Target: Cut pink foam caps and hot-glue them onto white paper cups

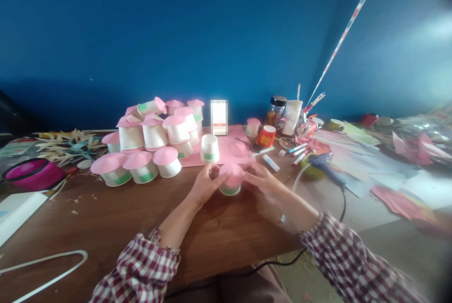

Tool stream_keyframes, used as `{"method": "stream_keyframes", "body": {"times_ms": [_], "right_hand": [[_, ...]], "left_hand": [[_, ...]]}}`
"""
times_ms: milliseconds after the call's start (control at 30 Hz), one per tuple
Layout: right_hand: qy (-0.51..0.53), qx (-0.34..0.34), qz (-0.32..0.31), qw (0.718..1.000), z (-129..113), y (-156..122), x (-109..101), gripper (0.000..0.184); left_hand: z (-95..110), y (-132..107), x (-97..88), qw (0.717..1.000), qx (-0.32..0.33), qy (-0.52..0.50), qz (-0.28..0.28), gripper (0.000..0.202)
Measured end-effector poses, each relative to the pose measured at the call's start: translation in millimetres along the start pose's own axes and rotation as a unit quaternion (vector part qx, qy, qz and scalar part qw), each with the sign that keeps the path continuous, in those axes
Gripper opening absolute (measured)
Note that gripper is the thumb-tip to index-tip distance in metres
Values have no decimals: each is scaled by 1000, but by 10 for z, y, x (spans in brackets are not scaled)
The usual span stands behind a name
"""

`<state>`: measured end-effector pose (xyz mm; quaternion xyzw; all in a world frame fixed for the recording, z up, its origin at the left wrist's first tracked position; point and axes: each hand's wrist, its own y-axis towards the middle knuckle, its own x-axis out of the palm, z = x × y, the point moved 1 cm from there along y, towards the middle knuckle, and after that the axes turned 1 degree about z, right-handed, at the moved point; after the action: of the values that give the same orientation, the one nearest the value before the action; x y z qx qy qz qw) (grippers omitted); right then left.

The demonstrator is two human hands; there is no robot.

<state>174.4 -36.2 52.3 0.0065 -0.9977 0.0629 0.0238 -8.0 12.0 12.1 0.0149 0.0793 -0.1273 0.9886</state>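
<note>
Between my two hands an upside-down white paper cup (230,191) with a green band stands on the table, topped by a pink paper cone (231,175). My left hand (207,183) is closed on its left side, the thumb against the pink cone. From the right, my right hand (263,178) grips the cone's edge; some of its fingers are hidden or blurred. Just behind, a bare white paper cup (210,148) sits on a pink sheet (193,159). A loose pink paper cone (239,148) lies right of it.
Several pink-topped cups (154,134) are stacked at the left. A red cup (266,136), a dark-lidded jar (276,110), stacked paper cups (291,117), markers (298,148) and a glue gun (319,161) with a cord are at the right. A white hanger (76,258) lies front left.
</note>
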Motion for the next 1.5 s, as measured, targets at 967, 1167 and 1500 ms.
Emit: {"method": "stream_keyframes", "body": {"times_ms": [967,1167,1500], "right_hand": [[5,65,34,997,-62,-25,39,26],[-8,71,38,997,-77,-4,51,23],[-62,45,21,997,-52,-43,64,30]], "left_hand": [[21,3,4,1000,-8,7,0,45],[18,-4,0,1000,-9,0,-3,44],[29,2,3,1000,-10,12,-5,46]]}}
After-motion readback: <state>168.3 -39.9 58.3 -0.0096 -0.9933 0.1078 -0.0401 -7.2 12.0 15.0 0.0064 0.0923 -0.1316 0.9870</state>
